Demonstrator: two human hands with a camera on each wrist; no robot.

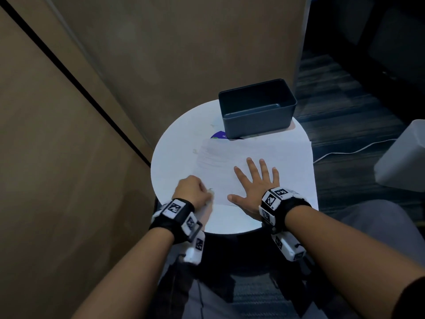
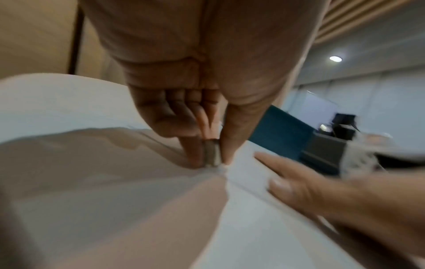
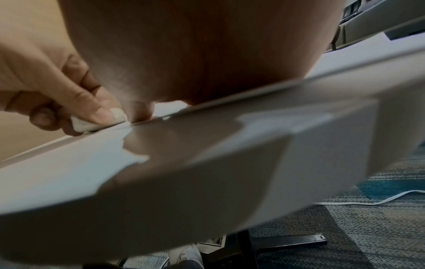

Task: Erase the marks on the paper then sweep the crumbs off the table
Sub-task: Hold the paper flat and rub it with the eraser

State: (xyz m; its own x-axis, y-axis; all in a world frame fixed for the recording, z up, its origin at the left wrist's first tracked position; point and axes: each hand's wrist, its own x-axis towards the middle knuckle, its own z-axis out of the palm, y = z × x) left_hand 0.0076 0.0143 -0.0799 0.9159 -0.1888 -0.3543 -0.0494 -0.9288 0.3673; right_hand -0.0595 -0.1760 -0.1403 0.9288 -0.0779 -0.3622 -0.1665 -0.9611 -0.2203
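Note:
A white sheet of paper [image 1: 264, 157] lies on a small round white table [image 1: 174, 153]. Faint grey pencil smudges [image 1: 211, 157] show on its far left part, and a small dark mark [image 1: 210, 189] sits near its near left corner. My left hand [image 1: 194, 189] pinches a small white eraser [image 2: 212, 152] between thumb and fingers and presses it down at that corner. The eraser [image 3: 96, 121] also shows in the right wrist view. My right hand [image 1: 255, 180] lies flat with fingers spread on the paper, holding it down.
A dark blue open box [image 1: 256, 107] stands at the table's far edge, with a purple round sticker [image 1: 218, 135] peeking out beside it. Brown wall panels close in on the left and behind. A white cable [image 1: 345, 151] and a white bin [image 1: 404, 157] are on the carpet to the right.

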